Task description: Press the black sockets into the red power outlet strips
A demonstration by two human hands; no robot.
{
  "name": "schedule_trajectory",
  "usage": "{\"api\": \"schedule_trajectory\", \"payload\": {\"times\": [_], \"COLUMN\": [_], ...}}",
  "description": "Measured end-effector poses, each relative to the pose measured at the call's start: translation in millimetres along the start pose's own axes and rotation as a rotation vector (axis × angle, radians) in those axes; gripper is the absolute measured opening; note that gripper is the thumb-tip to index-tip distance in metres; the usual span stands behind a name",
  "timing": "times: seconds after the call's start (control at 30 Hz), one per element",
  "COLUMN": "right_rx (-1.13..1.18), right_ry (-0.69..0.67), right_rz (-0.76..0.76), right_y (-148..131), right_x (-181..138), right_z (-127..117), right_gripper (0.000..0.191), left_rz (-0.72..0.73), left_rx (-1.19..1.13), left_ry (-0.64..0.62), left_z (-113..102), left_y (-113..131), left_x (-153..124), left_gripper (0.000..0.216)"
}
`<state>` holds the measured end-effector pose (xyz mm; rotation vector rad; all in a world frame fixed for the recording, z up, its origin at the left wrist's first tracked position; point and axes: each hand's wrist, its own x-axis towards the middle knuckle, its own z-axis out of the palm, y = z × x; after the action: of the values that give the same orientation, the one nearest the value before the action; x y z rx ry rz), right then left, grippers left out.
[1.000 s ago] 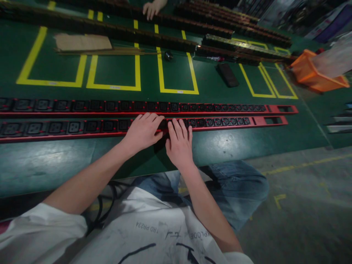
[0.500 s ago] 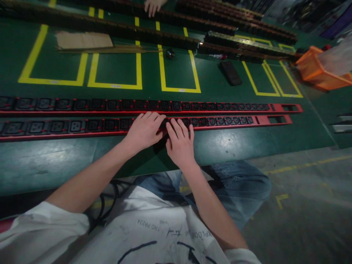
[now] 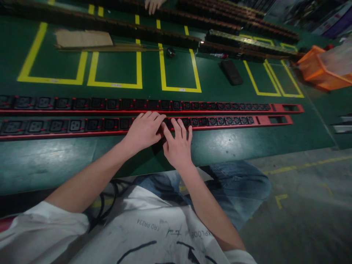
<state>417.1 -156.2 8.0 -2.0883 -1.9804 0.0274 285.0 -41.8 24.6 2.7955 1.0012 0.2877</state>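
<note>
Two long red power strips lie side by side across the green table, both lined with black outlet sockets. My left hand (image 3: pixel 145 128) is bent over the nearer power strip (image 3: pixel 220 121) near its middle, fingers close together on the far side and the thumb at the near edge. Beside it, my right hand (image 3: pixel 178 145) rests on the same strip with its fingers spread, the index finger reaching toward the left fingertips. Both hands cover the sockets beneath them. The farther power strip (image 3: pixel 225 107) lies just beyond, parallel to the nearer one.
Yellow tape frames mark the green table (image 3: pixel 220 141). Beyond the strips lie a black phone-like slab (image 3: pixel 231 72), a cardboard piece (image 3: pixel 84 38) and a small dark round part (image 3: pixel 170 52). More long dark strips run behind. An orange bin (image 3: pixel 320 69) stands right. Another person's hand (image 3: pixel 154 5) shows at the top.
My right hand has shifted slightly left, its index finger now more spread and closer to my left hand. My left hand stays nearly in place.
</note>
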Motion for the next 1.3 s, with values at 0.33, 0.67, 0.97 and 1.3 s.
{"api": "schedule_trajectory", "payload": {"times": [0.33,0.67,0.97,1.3], "right_rx": [0.013,0.020,0.016,0.012], "right_ry": [-0.009,-0.027,-0.042,-0.041], "right_rz": [0.007,0.002,-0.002,-0.006], "right_y": [-1.1,-1.8,-2.2,-2.3], "right_x": [0.7,1.0,1.6,1.6], "right_z": [0.8,-2.0,-3.0,-3.7], "right_gripper": [0.068,0.067,0.072,0.072], "left_rz": [-0.016,-0.024,-0.015,-0.027], "left_rx": [-0.016,-0.044,-0.019,-0.019], "left_ry": [-0.022,-0.031,-0.041,-0.042], "left_z": [-0.6,-1.1,-2.4,-3.4], "left_y": [-0.3,-0.6,0.3,1.0], "left_x": [0.4,0.7,1.1,1.3], "left_gripper": [0.050,0.050,0.053,0.051]}}
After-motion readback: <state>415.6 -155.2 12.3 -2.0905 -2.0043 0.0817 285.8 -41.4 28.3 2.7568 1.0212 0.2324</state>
